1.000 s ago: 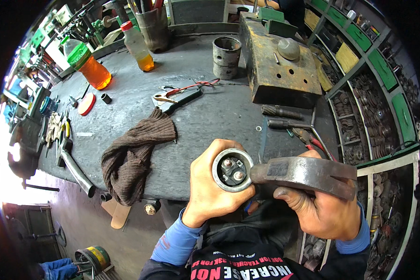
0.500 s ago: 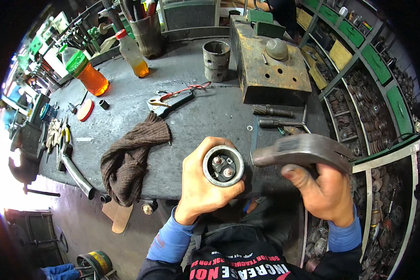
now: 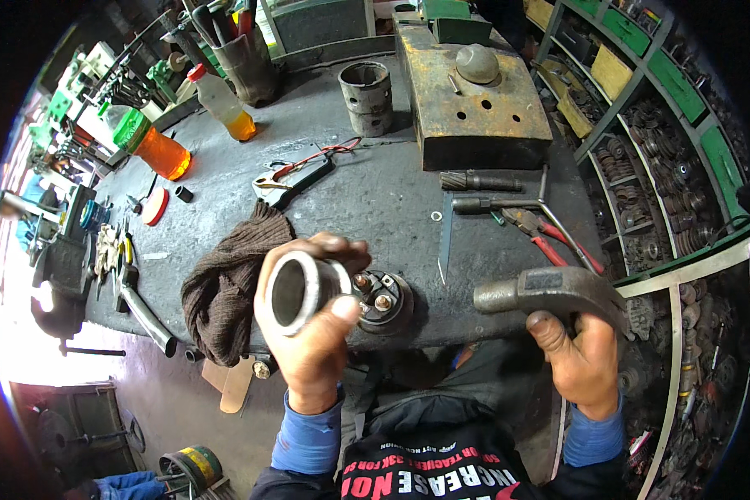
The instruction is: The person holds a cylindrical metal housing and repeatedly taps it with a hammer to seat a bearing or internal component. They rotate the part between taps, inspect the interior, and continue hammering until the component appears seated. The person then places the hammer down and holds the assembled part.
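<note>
My left hand [image 3: 307,362] grips a short metal sleeve [image 3: 312,283], tilted so that its open end shows. Just right of it, near the bench's front edge, stands a round dark part [image 3: 385,310] with copper-coloured terminal studs on top; the hand partly hides it. In my right hand [image 3: 582,362] is a hammer [image 3: 550,292], held up above the front edge, its head pointing left and its handle mostly hidden. A brown knitted cloth [image 3: 225,287] lies left of my left hand.
On the dark bench [image 3: 375,192] lie red-handled pliers [image 3: 550,242], a splined shaft [image 3: 479,181] and a clamp lead [image 3: 296,179]. Behind stand a rusty metal block [image 3: 475,117], a holed cylinder [image 3: 365,100] and bottles of orange liquid [image 3: 162,154]. Parts shelves [image 3: 658,167] rise at right.
My left hand has lifted the sleeve off the round part and moved left with it. The studded part now stands on the bench. The hammer has come slightly lower.
</note>
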`<action>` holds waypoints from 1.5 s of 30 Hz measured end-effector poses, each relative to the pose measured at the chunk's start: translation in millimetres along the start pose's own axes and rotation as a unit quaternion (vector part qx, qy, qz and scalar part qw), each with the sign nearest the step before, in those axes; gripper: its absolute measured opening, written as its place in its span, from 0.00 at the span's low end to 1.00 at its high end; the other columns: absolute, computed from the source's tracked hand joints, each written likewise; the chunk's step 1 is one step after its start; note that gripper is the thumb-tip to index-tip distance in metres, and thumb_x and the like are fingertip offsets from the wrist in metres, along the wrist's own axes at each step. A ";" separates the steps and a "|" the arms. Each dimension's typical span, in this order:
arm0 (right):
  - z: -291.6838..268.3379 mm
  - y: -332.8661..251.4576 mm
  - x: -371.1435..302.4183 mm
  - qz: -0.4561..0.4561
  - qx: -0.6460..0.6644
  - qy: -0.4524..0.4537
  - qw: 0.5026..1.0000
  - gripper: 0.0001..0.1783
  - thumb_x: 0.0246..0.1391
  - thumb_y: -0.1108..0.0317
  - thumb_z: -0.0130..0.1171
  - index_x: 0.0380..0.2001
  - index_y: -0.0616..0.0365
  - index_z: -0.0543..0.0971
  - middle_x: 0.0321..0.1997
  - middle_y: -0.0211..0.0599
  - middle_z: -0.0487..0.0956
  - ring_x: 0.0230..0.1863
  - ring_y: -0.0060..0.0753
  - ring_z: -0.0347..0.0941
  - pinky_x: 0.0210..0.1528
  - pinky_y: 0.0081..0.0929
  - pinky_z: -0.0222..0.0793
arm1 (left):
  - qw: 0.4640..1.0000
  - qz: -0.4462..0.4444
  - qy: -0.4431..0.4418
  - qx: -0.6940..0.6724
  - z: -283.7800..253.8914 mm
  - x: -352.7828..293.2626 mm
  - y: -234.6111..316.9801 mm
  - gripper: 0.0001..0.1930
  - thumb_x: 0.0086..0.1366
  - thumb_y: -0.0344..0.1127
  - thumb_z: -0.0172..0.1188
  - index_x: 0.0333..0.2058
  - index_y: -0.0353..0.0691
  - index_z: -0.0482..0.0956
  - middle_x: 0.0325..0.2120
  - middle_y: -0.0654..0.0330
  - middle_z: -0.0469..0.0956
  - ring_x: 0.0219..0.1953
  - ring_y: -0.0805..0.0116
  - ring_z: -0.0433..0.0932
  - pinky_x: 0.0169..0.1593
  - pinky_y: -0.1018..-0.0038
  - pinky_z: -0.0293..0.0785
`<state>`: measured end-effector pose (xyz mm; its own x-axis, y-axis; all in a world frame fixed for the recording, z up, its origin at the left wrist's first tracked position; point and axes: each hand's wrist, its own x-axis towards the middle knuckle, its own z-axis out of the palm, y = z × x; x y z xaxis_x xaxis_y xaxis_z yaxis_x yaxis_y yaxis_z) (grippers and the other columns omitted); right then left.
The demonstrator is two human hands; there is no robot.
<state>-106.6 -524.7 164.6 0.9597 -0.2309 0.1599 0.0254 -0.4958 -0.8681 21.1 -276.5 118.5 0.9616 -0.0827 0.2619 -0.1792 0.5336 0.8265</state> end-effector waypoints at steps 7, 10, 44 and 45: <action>8.4 10.4 -3.2 -0.059 -0.073 0.031 0.995 0.17 0.66 0.62 0.72 0.50 0.63 0.85 0.44 0.42 0.86 0.41 0.36 0.85 0.43 0.31 0.80 | 0.952 -0.007 0.121 0.282 -41.2 -7.2 21.2 0.34 0.50 0.27 0.77 0.57 0.33 0.75 0.46 0.56 0.82 0.47 0.67 0.82 0.55 0.70 0.78; 14.7 22.3 6.3 -0.141 -0.138 0.040 0.980 0.18 0.65 0.61 0.72 0.48 0.65 0.84 0.44 0.45 0.86 0.39 0.39 0.87 0.39 0.32 0.81 | 0.863 0.005 0.086 0.498 -52.1 -7.9 5.9 0.34 0.51 0.36 0.84 0.54 0.35 0.76 0.47 0.56 0.78 0.47 0.65 0.79 0.54 0.67 0.76; 107.7 -93.5 40.6 -0.027 -0.285 -0.037 0.958 0.41 0.53 0.70 0.72 0.71 0.58 0.71 0.57 0.57 0.81 0.57 0.64 0.79 0.60 0.50 0.75 | 0.935 0.075 -0.051 0.344 -59.5 14.8 227.9 0.37 0.41 0.36 0.89 0.51 0.30 0.85 0.49 0.47 0.88 0.55 0.50 0.86 0.65 0.57 0.77; 118.2 -88.3 45.2 -0.012 -0.296 -0.032 0.955 0.41 0.53 0.71 0.72 0.71 0.59 0.72 0.55 0.57 0.82 0.55 0.64 0.80 0.58 0.50 0.76 | 0.938 0.069 -0.039 0.338 -67.9 13.2 239.3 0.37 0.41 0.36 0.89 0.52 0.30 0.85 0.49 0.47 0.88 0.55 0.51 0.86 0.65 0.57 0.77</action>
<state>-32.4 -392.4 192.9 0.9765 -0.1708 0.1313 -0.0960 -0.8906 -0.4446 5.1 -92.7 285.9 0.9064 -0.1275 0.4027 -0.4164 -0.1090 0.9026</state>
